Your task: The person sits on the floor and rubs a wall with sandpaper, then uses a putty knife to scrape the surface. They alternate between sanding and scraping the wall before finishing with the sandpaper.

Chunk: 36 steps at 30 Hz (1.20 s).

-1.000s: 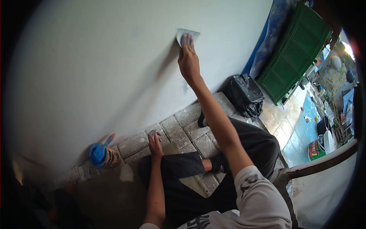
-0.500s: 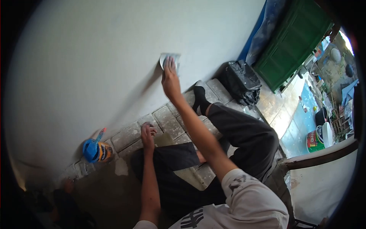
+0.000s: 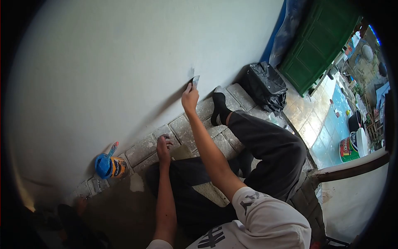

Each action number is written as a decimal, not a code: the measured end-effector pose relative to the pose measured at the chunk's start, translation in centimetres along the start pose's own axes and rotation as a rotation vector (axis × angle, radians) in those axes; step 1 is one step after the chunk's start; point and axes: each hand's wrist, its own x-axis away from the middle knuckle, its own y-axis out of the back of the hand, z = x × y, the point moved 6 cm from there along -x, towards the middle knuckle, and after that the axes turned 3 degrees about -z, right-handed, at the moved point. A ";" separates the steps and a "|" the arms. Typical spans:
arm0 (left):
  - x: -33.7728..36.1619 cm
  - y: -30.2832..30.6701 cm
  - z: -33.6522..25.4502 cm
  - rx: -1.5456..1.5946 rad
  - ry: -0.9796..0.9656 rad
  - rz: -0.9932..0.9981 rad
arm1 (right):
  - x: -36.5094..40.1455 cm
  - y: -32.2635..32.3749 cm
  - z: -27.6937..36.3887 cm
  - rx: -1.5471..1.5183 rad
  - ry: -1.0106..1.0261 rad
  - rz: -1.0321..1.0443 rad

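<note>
Grey paving blocks [image 3: 181,128] carry a blue-topped can [image 3: 117,167] and a black plastic bag [image 3: 263,88].

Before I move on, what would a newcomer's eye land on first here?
Probably the right hand holding a thin flat blade by the pale wall. Next, the blue-topped tub at the wall's foot, left of view, and the green panel at upper right, beyond the black plastic bag.

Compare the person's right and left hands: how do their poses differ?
The right hand grips a thin blade; the left hand has loosely curled fingers and no visible tool. The right hand also reaches farther forward, toward the wall, than the left hand. Both are bare.
</note>
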 end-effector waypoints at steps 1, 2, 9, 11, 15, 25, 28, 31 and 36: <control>0.2 0.1 -0.3 -0.020 -0.021 0.008 | -0.3 0.6 1.0 0.002 -0.011 -0.002; 0.4 0.3 -0.1 -0.027 -0.020 0.012 | -0.8 1.0 3.2 0.028 -0.090 0.086; 0.4 -0.3 0.5 -0.063 0.007 0.042 | -0.4 -1.6 3.9 0.115 0.153 0.024; 0.1 0.0 0.0 -0.087 -0.006 0.039 | 0.4 -2.6 4.3 0.080 0.068 0.153; -0.1 0.0 -0.2 -0.102 0.000 0.006 | 4.5 1.0 4.2 0.008 0.106 0.158; 0.5 -0.8 -5.4 -0.357 -0.178 0.043 | 9.4 11.0 -3.3 -0.338 -0.696 0.460; 1.7 -1.7 -11.2 -0.219 0.211 0.012 | 8.3 11.8 3.1 -0.605 -0.667 0.664; 3.5 -3.4 -19.8 -0.207 0.182 0.049 | 7.1 12.8 8.4 -0.684 -0.568 0.805; 7.9 -4.3 -29.3 -0.254 -0.064 -0.056 | 6.6 17.6 17.1 -0.849 -0.522 0.949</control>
